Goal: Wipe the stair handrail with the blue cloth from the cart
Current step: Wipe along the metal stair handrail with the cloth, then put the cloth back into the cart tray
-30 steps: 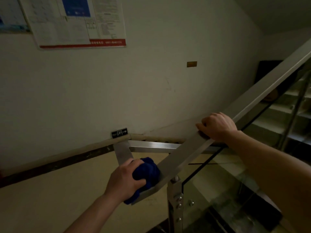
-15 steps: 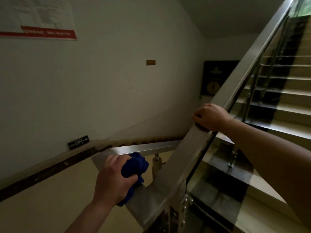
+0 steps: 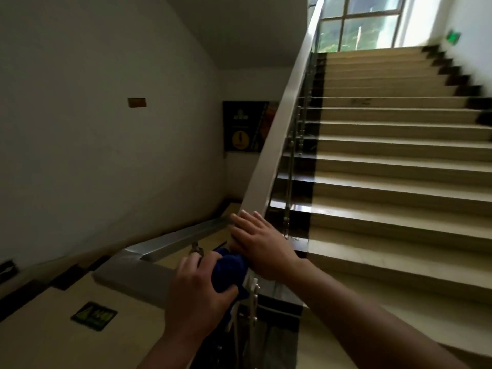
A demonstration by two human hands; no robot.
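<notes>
Cloth (image 3: 228,272) now beside right hand (image 3: 262,247)

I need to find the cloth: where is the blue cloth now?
In the head view, low and centre, the blue cloth is bunched in the left hand against the handrail corner, touching the right hand.

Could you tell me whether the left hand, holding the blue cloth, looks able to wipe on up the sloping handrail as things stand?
Probably not yet: the right hand lies flat on the handrail directly above the blue cloth in the left hand. Beyond it the rail looks free.
</notes>
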